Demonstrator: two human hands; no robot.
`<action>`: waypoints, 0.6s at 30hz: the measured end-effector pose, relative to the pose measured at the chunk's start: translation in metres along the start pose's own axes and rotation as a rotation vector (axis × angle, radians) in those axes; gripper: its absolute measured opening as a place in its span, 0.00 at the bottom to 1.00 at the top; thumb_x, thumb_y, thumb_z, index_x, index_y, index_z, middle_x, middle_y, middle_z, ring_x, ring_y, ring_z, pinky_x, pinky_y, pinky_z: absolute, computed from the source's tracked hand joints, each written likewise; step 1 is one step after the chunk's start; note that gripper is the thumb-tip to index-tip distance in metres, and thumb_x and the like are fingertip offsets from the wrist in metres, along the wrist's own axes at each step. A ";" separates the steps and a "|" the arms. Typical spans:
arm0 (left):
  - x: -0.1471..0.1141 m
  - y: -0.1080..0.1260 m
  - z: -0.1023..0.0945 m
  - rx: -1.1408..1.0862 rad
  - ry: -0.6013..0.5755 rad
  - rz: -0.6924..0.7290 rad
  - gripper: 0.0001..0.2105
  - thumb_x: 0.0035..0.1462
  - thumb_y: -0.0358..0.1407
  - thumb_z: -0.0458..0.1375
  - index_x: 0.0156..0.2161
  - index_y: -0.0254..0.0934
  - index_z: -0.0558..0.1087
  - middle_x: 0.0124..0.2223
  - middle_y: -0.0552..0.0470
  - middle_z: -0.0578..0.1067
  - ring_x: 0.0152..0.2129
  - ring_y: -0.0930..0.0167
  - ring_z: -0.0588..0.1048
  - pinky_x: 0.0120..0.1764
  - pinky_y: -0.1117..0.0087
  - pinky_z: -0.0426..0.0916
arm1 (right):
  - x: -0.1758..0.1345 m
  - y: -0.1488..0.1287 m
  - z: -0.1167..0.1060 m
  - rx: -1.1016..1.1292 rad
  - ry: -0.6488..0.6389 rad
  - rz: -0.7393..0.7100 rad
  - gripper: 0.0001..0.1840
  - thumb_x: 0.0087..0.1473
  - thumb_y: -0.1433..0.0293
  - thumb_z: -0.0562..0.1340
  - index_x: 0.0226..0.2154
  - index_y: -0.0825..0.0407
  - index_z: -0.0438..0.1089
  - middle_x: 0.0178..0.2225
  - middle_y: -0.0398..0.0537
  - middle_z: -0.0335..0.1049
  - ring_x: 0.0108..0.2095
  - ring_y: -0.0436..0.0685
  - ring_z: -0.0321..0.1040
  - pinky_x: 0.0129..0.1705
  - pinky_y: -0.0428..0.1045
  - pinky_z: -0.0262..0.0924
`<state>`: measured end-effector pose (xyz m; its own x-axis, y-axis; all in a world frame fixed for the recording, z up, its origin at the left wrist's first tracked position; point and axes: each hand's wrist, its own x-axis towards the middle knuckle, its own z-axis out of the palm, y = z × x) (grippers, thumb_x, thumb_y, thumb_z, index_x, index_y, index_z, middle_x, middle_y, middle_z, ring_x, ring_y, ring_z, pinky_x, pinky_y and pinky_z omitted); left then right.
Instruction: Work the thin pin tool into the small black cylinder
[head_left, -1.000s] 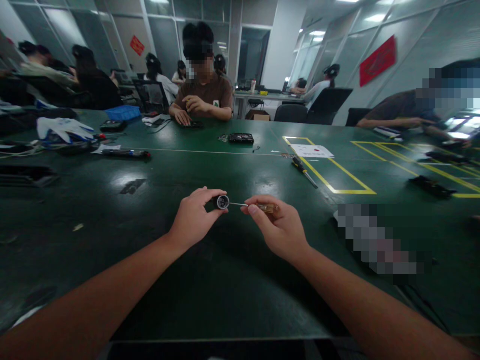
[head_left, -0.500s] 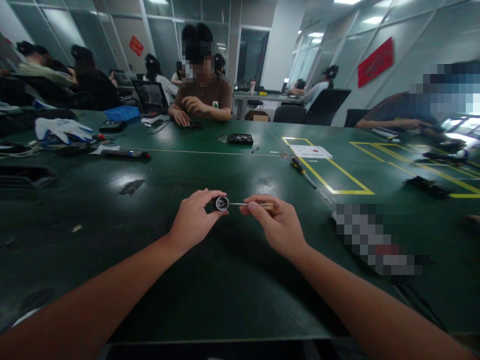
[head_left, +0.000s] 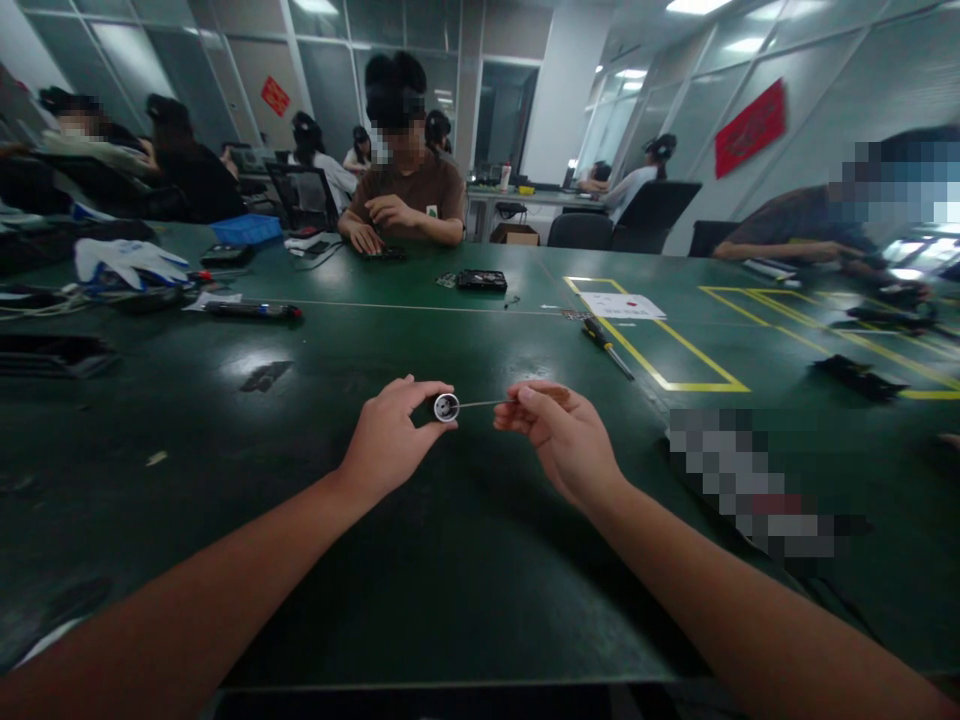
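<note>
Between the thumb and fingers of my left hand [head_left: 391, 432] is a small round cylindrical part [head_left: 446, 407], its pale rim and hollow end turned toward me. Small details inside that end are too fine to name. My right hand [head_left: 571, 438] grips the amber handle of a thin screwdriver [head_left: 480, 404]. Its metal shaft points left, and the tip reaches the open end of the round part. How deep the tip sits I cannot tell. Most of the handle is hidden by my fingers.
Beyond my hands lie a black-and-yellow screwdriver [head_left: 607, 347], a white paper [head_left: 622, 305] and a black device [head_left: 482, 280]. White gloves [head_left: 129, 262] and a blue tray [head_left: 247, 228] are at the left. A blurred-out object [head_left: 750, 485] lies near my right forearm. A co-worker [head_left: 405, 190] sits opposite.
My right hand has shifted slightly right, and its fingers have changed their hold on the screwdriver handle. The round part has turned a little in my left hand, which stays in place.
</note>
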<state>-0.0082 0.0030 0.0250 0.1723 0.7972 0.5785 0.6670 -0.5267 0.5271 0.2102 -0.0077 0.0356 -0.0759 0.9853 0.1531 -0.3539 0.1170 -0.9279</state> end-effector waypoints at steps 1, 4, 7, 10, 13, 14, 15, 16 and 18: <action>0.000 0.000 0.000 -0.001 -0.004 0.010 0.18 0.52 0.30 0.71 0.49 0.40 0.80 0.47 0.49 0.83 0.50 0.59 0.79 0.61 0.49 0.68 | -0.002 -0.001 0.000 -0.061 0.004 -0.057 0.07 0.55 0.63 0.71 0.34 0.48 0.80 0.30 0.44 0.81 0.32 0.54 0.79 0.41 0.52 0.74; -0.001 0.000 0.000 0.000 -0.008 0.029 0.17 0.52 0.30 0.71 0.49 0.40 0.80 0.47 0.49 0.83 0.48 0.60 0.80 0.62 0.48 0.67 | -0.010 -0.006 0.002 -0.362 -0.008 -0.193 0.08 0.58 0.62 0.69 0.38 0.48 0.80 0.32 0.45 0.83 0.35 0.56 0.80 0.43 0.53 0.74; -0.001 -0.002 0.000 -0.005 -0.001 0.044 0.17 0.52 0.31 0.71 0.49 0.41 0.80 0.47 0.50 0.83 0.47 0.62 0.80 0.64 0.47 0.65 | -0.019 -0.009 0.004 -0.588 -0.038 -0.299 0.09 0.62 0.63 0.66 0.41 0.48 0.79 0.35 0.47 0.83 0.35 0.57 0.80 0.39 0.53 0.73; -0.001 -0.003 0.001 -0.014 0.000 0.054 0.17 0.53 0.32 0.71 0.49 0.41 0.80 0.47 0.51 0.83 0.46 0.62 0.81 0.65 0.47 0.64 | -0.021 -0.010 0.005 -0.752 -0.074 -0.389 0.09 0.63 0.64 0.64 0.42 0.48 0.79 0.36 0.48 0.83 0.35 0.57 0.80 0.40 0.53 0.72; -0.002 -0.002 0.001 -0.010 -0.003 0.056 0.17 0.53 0.31 0.71 0.49 0.40 0.80 0.47 0.50 0.83 0.47 0.61 0.81 0.64 0.46 0.65 | -0.021 -0.011 0.005 -0.869 -0.122 -0.434 0.09 0.64 0.65 0.63 0.42 0.48 0.79 0.37 0.47 0.83 0.35 0.57 0.80 0.42 0.53 0.72; -0.002 -0.002 0.001 -0.007 -0.006 0.057 0.17 0.53 0.31 0.71 0.49 0.40 0.80 0.48 0.49 0.83 0.48 0.60 0.81 0.64 0.46 0.66 | -0.021 -0.011 0.006 -0.899 -0.131 -0.445 0.09 0.63 0.66 0.63 0.42 0.48 0.79 0.38 0.47 0.83 0.35 0.57 0.80 0.42 0.52 0.71; -0.002 -0.002 0.000 -0.003 -0.007 0.058 0.17 0.53 0.31 0.71 0.49 0.40 0.80 0.48 0.49 0.83 0.48 0.59 0.80 0.63 0.45 0.66 | -0.022 -0.012 0.007 -0.928 -0.135 -0.457 0.09 0.63 0.66 0.63 0.42 0.48 0.79 0.38 0.47 0.83 0.35 0.57 0.80 0.42 0.52 0.71; -0.002 -0.002 0.000 -0.001 -0.009 0.064 0.18 0.53 0.30 0.71 0.50 0.39 0.80 0.48 0.49 0.83 0.49 0.59 0.80 0.63 0.45 0.66 | -0.023 -0.013 0.008 -0.953 -0.136 -0.474 0.09 0.63 0.67 0.63 0.42 0.48 0.79 0.38 0.47 0.83 0.35 0.57 0.80 0.42 0.52 0.71; -0.002 -0.003 -0.001 0.005 -0.007 0.082 0.18 0.53 0.30 0.71 0.50 0.39 0.80 0.48 0.48 0.83 0.49 0.59 0.80 0.64 0.45 0.65 | -0.025 -0.015 0.010 -0.990 -0.138 -0.507 0.09 0.62 0.68 0.63 0.42 0.48 0.79 0.38 0.47 0.83 0.36 0.57 0.80 0.42 0.52 0.71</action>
<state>-0.0111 0.0025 0.0225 0.2316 0.7538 0.6149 0.6541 -0.5886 0.4751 0.2079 -0.0352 0.0493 -0.2580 0.7806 0.5694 0.5196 0.6089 -0.5993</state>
